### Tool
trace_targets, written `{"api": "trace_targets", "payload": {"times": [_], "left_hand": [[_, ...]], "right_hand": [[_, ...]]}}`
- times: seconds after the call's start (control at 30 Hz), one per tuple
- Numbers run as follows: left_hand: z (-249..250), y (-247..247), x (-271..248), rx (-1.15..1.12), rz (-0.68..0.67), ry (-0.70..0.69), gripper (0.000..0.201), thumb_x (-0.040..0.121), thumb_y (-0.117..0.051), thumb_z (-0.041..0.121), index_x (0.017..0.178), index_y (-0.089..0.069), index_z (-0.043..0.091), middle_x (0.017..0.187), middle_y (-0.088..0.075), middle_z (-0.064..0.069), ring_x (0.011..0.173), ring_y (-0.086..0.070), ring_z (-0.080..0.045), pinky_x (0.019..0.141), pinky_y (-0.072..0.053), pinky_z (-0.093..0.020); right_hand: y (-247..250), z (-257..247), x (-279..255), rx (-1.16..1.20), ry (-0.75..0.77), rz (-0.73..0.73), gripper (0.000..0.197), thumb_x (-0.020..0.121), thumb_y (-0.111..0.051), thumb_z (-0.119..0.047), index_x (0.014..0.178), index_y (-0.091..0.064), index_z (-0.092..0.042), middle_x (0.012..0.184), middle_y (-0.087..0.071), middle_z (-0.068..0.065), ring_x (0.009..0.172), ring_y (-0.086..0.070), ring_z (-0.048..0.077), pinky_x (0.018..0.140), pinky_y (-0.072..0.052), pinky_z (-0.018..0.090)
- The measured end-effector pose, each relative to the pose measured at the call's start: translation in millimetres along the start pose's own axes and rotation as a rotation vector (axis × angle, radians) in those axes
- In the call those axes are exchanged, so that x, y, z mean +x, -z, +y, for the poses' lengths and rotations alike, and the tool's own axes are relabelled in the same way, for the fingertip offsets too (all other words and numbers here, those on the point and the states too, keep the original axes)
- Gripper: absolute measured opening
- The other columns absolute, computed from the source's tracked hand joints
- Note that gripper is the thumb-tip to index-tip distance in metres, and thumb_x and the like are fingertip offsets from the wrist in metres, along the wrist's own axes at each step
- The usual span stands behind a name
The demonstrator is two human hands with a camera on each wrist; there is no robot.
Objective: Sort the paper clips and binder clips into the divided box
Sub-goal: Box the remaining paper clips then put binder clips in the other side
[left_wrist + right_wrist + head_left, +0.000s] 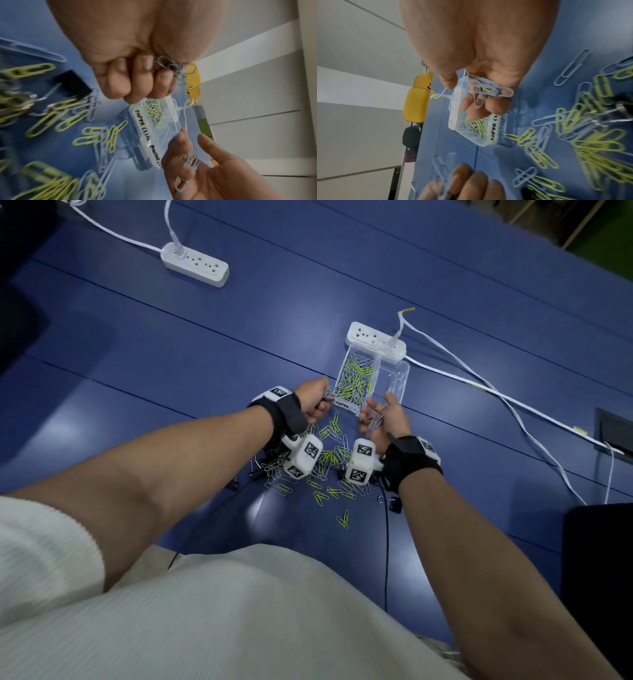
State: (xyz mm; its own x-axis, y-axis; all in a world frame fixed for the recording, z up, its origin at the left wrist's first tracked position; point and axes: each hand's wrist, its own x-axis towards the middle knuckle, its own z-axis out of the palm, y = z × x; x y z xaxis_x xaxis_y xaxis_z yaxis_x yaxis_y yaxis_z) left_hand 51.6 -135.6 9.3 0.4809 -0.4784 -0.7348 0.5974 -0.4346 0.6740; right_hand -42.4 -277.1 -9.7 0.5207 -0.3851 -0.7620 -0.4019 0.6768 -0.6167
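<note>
Beside clear divided box [394, 378], both hands grip silver paper clips [375, 421]: left hand [313, 400], right hand [385, 419].

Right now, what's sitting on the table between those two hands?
In the head view, loose paper clips, yellow-green and pale, lie on the blue table between the left hand and right hand, just before the divided box.

— Where does the head camera sit?
— High above, looking down over both forearms.
— And the wrist cameras?
— Close under each palm, facing outward along the fingers; both share the divided box [150, 136] beyond the grips.
</note>
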Motion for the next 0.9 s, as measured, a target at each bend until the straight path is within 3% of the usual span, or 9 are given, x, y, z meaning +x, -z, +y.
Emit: {"api": "trace_targets", "payload": {"times": [0.1,0.2,0.3,0.4,0.53,0.63,0.7,0.83,0.9], "left_hand": [[21.1,-5.8,7.7,0.005,0.132,0.002,0.03,0.093,-0.03,0.02,0.064,-0.037,0.015,0.044,-0.031,0.002,0.021,-0.018,-0.007,0.037,-0.015,-0.004],[37.1,-10.6,21.4,0.1,0.167,-0.006,0.036,0.095,-0.028,0.018,0.062,-0.038,0.012,0.026,-0.032,0.006,0.016,-0.023,-0.006,0.035,-0.019,-0.013],[47.0,-16.6,31.5,0.133,0.163,-0.005,0.039,0.098,-0.028,0.014,0.06,-0.035,0.011,0.025,-0.034,0.004,0.015,-0.025,-0.004,0.027,-0.018,-0.01],[51.7,-22.1,41.6,0.148,0.143,-0.009,0.04,0.102,-0.028,0.016,0.063,-0.036,0.014,0.055,-0.039,0.0,0.023,-0.036,-0.002,0.024,-0.02,-0.007],[55.0,-26.4,57.1,0.178,0.145,0.029,0.033,0.096,-0.035,0.013,0.064,-0.043,0.009,0.052,-0.048,-0.004,0.022,-0.032,-0.007,0.029,-0.02,-0.005],[55.1,-31.3,65.6,0.169,0.101,0.016,0.03,0.096,-0.036,0.014,0.07,-0.048,0.007,0.063,-0.053,-0.006,0.038,-0.048,-0.013,0.033,-0.031,-0.009],[56.2,-34.1,66.9,0.15,0.073,0.006,0.029,0.096,-0.037,0.019,0.071,-0.05,0.01,0.065,-0.054,-0.005,0.049,-0.05,-0.017,0.047,-0.04,-0.016],[51.1,-30.7,75.3,0.148,0.051,-0.014,0.034,0.094,-0.04,0.033,0.065,-0.049,0.017,0.063,-0.047,-0.002,0.05,-0.039,-0.016,0.054,-0.032,-0.023],[49.6,-29.5,72.9,0.162,0.025,-0.038,0.036,0.096,-0.037,0.04,0.075,-0.056,0.017,0.07,-0.049,-0.003,0.055,-0.041,-0.016,0.059,-0.033,-0.025]], "right_hand": [[-8.5,-17.8,3.0,0.087,-0.038,-0.048,0.039,0.099,-0.034,-0.046,0.092,-0.049,-0.01,0.074,-0.051,0.008,0.058,-0.053,0.02,0.049,-0.037,0.022],[-13.0,-27.9,7.6,0.133,-0.069,-0.088,0.044,0.099,-0.035,-0.047,0.111,-0.046,-0.007,0.091,-0.053,0.014,0.075,-0.06,0.025,0.051,-0.046,0.023],[-16.7,-32.5,12.8,0.167,-0.073,-0.135,0.063,0.096,-0.037,-0.052,0.138,-0.034,-0.005,0.117,-0.051,0.019,0.098,-0.061,0.031,0.075,-0.052,0.035],[-17.0,-35.9,18.2,0.227,-0.042,-0.145,0.078,0.093,-0.039,-0.057,0.145,-0.025,-0.002,0.135,-0.041,0.019,0.113,-0.053,0.031,0.096,-0.045,0.04],[-15.0,-42.5,21.8,0.196,-0.034,-0.156,0.078,0.092,-0.038,-0.059,0.148,-0.025,-0.006,0.156,-0.019,0.019,0.143,-0.023,0.034,0.118,-0.02,0.044],[-15.3,-43.3,18.3,0.162,-0.001,-0.167,0.078,0.093,-0.036,-0.057,0.15,-0.021,-0.007,0.157,-0.017,0.016,0.146,-0.018,0.028,0.12,-0.015,0.042],[-15.6,-41.3,15.1,0.1,0.019,-0.165,0.077,0.093,-0.034,-0.057,0.15,-0.021,-0.008,0.157,-0.02,0.015,0.145,-0.021,0.026,0.119,-0.016,0.04],[-15.4,-31.8,12.7,0.002,0.048,-0.13,0.07,0.095,-0.036,-0.054,0.146,-0.034,-0.007,0.152,-0.033,0.014,0.14,-0.033,0.025,0.118,-0.023,0.039],[-12.1,-25.7,11.1,-0.011,0.088,-0.094,0.068,0.096,-0.039,-0.051,0.142,-0.04,-0.002,0.144,-0.045,0.014,0.134,-0.043,0.025,0.116,-0.028,0.039]]}}
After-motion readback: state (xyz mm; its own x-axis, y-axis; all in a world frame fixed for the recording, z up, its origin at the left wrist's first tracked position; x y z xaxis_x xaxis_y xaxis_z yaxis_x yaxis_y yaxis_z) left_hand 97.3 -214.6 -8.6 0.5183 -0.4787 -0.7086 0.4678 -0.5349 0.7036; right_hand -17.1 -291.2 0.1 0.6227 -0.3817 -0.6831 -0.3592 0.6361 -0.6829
